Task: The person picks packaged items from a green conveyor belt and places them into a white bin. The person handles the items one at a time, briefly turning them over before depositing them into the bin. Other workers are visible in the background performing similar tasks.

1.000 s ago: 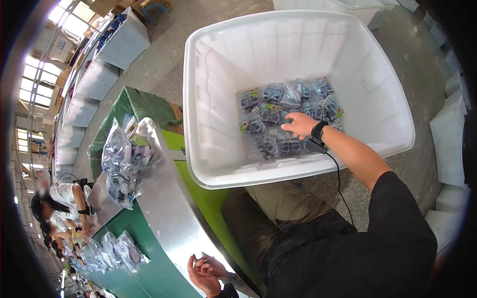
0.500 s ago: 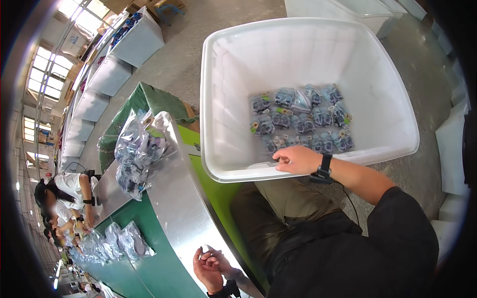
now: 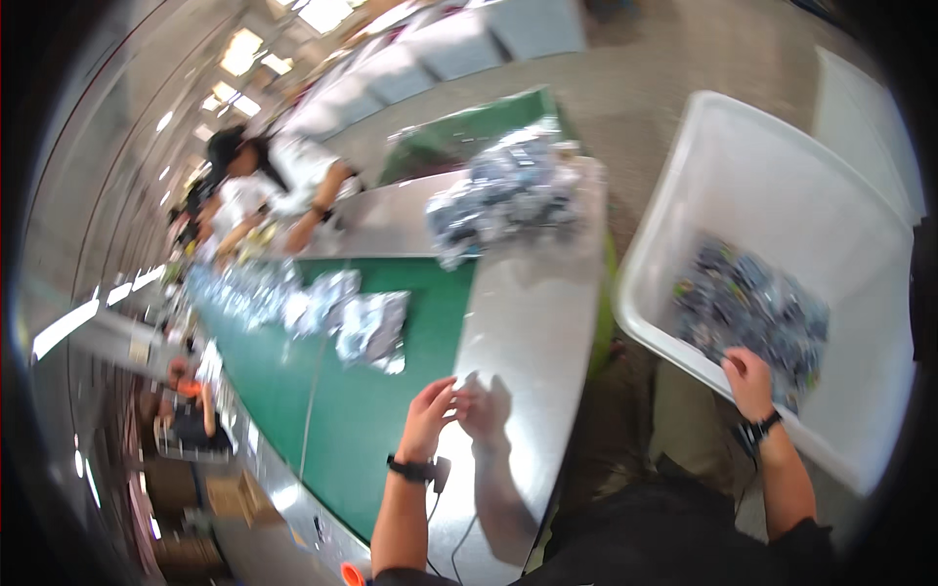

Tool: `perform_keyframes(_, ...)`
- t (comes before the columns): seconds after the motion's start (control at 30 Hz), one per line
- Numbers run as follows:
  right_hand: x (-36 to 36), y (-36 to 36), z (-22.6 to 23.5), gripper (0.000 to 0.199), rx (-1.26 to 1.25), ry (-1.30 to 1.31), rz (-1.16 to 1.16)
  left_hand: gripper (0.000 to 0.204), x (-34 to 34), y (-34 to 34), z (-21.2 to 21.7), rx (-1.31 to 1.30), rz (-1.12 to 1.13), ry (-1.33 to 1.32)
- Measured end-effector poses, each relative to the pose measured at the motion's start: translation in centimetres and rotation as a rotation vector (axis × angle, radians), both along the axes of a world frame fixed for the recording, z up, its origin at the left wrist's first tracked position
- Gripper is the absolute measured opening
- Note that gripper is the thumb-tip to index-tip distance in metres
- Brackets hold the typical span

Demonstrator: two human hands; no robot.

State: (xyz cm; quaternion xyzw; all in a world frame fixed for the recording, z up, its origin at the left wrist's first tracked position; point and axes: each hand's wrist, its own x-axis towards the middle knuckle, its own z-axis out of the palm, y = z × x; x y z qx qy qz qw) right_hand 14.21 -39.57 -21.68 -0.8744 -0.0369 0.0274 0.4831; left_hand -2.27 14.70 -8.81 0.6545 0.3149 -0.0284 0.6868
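Over the bare metal border [image 3: 528, 342] of the worktable, my left hand [image 3: 430, 415] is raised with loosely bent fingers apart, holding nothing I can see. Its reflection shows in the shiny metal. My right hand [image 3: 750, 383] hangs at the near rim of a white plastic bin [image 3: 653, 332], fingers half curled and apart, with no object visible in them. Inside the bin lie several bagged blue-grey items [image 3: 747, 303] that look like small pairs of shoes. A heap of similar clear bags [image 3: 508, 195] rests on the far metal corner, away from both hands. Motion blurs the picture.
On the green conveyor belt [image 3: 420, 332] a row of clear bags [image 3: 366, 327] runs off to the far left. Co-workers [image 3: 283, 186] stand along the table's far side. A green-covered box [image 3: 469, 137] stands behind the heap; white bins [image 3: 469, 44] line the back.
My view has swung left, so the bin now appears at the right and the belt nearer the middle. The left hand shows higher over the metal border; the right hand remains by the bin rim.
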Motion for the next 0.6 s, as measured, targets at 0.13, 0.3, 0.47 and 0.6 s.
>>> perform_keyframes(0.13,-0.3,0.6,-0.8,0.017,-0.051,-0.099,-0.004,0.049,1.1,6.5,-1.8,0.347,0.144,0.027)
perform_keyframes(0.3,-0.5,0.7,-0.8,0.013,-0.111,-0.145,0.022,0.058,3.6,15.0,-4.8,1.024,0.170,-0.056)
perform_keyframes(0.47,-0.6,1.3,-0.5,0.013,-0.119,-0.167,0.022,0.072,5.8,19.3,-7.2,1.245,0.036,0.045)
perform_keyframes(0.6,-0.6,1.2,-0.5,0.015,-0.132,-0.153,0.021,0.084,4.8,15.6,-8.9,1.464,-0.022,0.042)
